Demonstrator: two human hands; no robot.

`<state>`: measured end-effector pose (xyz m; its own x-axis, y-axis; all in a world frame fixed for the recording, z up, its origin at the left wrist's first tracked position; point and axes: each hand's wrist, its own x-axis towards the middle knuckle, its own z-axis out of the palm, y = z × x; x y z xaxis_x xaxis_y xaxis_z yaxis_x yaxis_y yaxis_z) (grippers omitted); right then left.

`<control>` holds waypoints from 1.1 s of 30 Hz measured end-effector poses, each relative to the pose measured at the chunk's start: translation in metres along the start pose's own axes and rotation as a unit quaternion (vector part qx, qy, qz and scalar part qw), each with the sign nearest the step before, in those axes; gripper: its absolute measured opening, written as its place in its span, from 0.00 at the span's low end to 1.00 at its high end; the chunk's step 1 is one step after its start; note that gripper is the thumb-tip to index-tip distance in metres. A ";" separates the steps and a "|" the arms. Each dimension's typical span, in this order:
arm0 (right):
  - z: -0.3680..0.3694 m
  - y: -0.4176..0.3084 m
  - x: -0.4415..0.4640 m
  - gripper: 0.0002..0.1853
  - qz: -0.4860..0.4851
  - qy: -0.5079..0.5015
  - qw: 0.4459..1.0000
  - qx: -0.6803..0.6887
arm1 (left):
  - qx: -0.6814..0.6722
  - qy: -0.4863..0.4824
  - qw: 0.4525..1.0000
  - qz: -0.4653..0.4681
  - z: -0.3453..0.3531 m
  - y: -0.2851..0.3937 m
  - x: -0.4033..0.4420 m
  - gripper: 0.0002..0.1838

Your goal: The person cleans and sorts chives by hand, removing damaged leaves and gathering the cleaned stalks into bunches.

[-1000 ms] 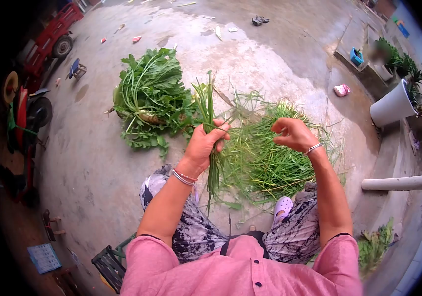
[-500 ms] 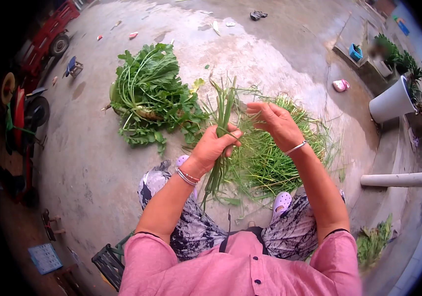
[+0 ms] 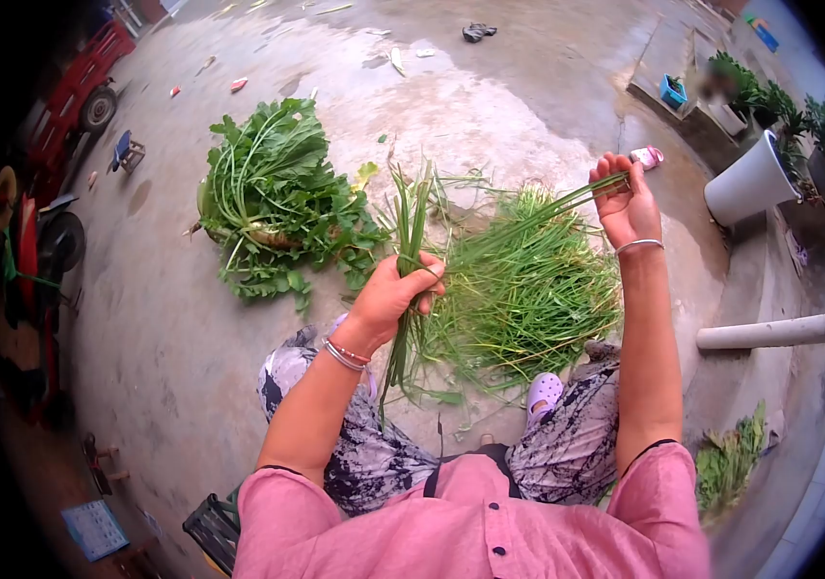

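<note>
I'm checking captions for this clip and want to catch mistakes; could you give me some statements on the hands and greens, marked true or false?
1. The left hand grips a bunch of green stalks. True.
2. The right hand rests flat on the ground. False: it is raised, holding long green strands.
3. In the picture, the broad-leaved greens lie left of the pile of thin stalks. True.
4. The right wrist is bare. False: a pale band circles it.
5. The clog on the right foot is black. False: it is light purple.
</note>
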<state>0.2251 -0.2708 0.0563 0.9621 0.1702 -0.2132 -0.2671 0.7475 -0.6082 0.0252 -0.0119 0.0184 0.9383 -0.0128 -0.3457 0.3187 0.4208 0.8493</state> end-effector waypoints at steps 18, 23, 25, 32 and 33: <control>0.026 -0.011 -0.030 0.12 -0.003 -0.062 0.973 -0.223 | 0.010 -0.067 0.998 0.000 0.003 0.001 -0.001 0.09; 0.059 0.045 -0.064 0.13 0.141 -0.148 0.911 -0.358 | 0.064 -0.095 0.993 -0.004 0.015 -0.001 0.000 0.09; 0.061 0.057 -0.068 0.13 0.157 -0.161 0.904 -0.363 | 0.070 -0.106 0.992 -0.012 0.019 0.002 -0.003 0.09; 0.060 0.076 -0.072 0.09 0.196 -0.186 0.894 -0.358 | 0.050 -0.160 0.985 -0.051 0.020 -0.001 -0.005 0.10; 0.059 0.077 -0.071 0.08 0.190 -0.184 0.895 -0.358 | 0.017 -0.157 0.985 -0.063 0.021 -0.001 -0.006 0.11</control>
<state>0.1396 -0.1879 0.0695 0.7123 0.6234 -0.3225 -0.4194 0.0097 -0.9077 0.0223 -0.0316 0.0282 0.8846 -0.3453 -0.3133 0.4348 0.3678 0.8220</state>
